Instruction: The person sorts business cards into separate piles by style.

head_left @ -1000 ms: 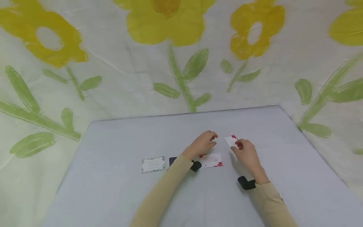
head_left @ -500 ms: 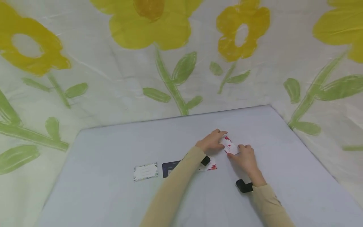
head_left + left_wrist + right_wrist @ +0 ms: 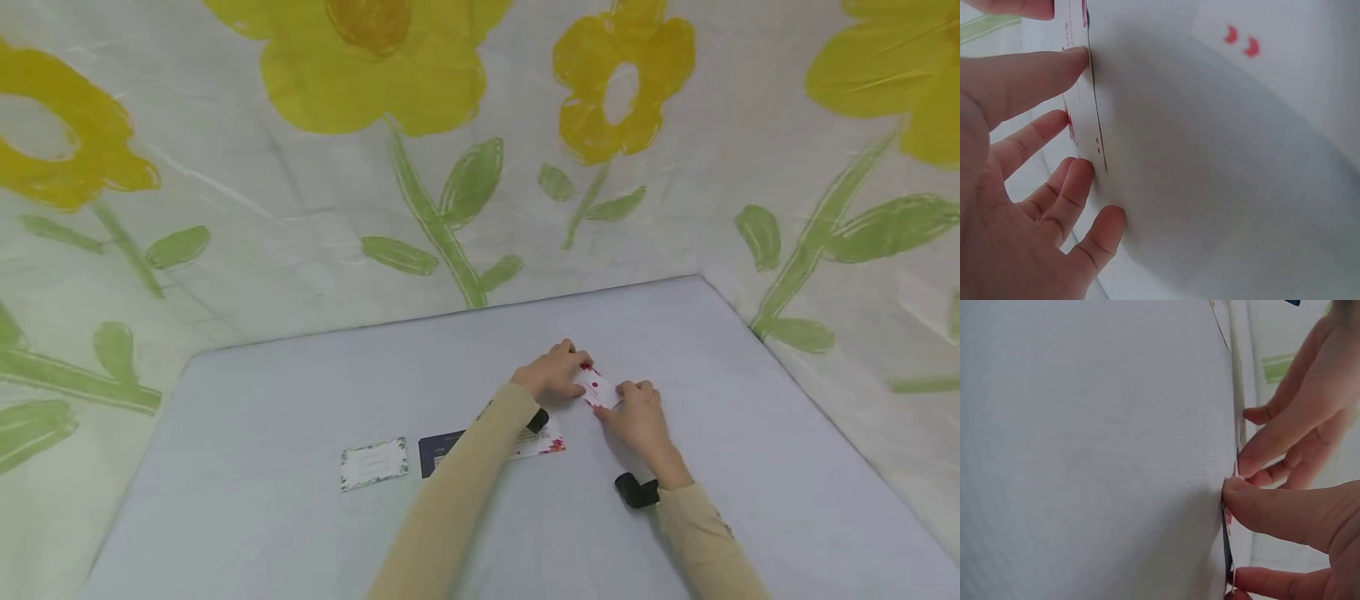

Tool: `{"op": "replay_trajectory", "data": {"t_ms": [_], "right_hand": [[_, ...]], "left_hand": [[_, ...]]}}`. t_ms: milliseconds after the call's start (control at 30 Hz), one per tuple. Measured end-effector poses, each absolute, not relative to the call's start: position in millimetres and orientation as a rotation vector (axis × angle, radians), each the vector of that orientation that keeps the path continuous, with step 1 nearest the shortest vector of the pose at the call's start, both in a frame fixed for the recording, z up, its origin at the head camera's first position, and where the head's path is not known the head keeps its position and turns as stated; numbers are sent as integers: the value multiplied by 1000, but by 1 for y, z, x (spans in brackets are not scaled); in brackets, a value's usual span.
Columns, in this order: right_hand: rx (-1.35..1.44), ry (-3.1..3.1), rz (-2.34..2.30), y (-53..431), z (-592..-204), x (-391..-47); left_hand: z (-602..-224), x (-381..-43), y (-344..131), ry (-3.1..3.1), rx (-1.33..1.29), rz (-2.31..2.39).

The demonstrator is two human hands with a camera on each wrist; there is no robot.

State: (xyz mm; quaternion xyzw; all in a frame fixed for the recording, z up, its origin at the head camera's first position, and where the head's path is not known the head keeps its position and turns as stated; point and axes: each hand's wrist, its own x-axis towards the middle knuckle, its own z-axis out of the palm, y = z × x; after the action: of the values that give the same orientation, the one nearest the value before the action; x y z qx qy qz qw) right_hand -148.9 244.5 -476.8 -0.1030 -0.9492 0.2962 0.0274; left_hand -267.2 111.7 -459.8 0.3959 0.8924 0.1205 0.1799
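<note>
A small white card point(image 3: 596, 388) with red floral corners lies slantwise between my two hands, on or just above the table. My left hand point(image 3: 553, 371) holds its left end, the thumb point(image 3: 1072, 59) on the near edge and a finger at the far corner. At the other end my right hand point(image 3: 637, 417) grips it between thumb point(image 3: 1254, 499) and fingers; a thin dark gap shows under the card there in the right wrist view. Another white card with red flowers point(image 3: 552, 443) lies nearer, partly covered by the left forearm.
Left of the forearm lies a dark blue card point(image 3: 437, 450), partly hidden by the sleeve. Further left is a white card with a green leafy border point(image 3: 375, 464). All lie on the pale grey table point(image 3: 262, 517), and a flower-painted backdrop point(image 3: 322, 275) rises behind it.
The left hand has come right and taken the card's other end. The right hand's card has turned and lowered toward the table. The head view has swung right.
</note>
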Motion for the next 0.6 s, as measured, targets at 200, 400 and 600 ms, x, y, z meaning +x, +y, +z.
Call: {"op": "replay_trajectory", "data": {"t_ms": [200, 400, 600], "right_hand": [[-271, -2900, 1029, 248, -476, -152], [-231, -2827, 1157, 251, -480, -158], [-254, -2743, 1196, 249, -485, -163]], "left_hand": [[-462, -268, 108, 2527, 1098, 378], [-469, -270, 100, 2536, 1089, 611], [-471, -268, 90, 2512, 1062, 900]]}}
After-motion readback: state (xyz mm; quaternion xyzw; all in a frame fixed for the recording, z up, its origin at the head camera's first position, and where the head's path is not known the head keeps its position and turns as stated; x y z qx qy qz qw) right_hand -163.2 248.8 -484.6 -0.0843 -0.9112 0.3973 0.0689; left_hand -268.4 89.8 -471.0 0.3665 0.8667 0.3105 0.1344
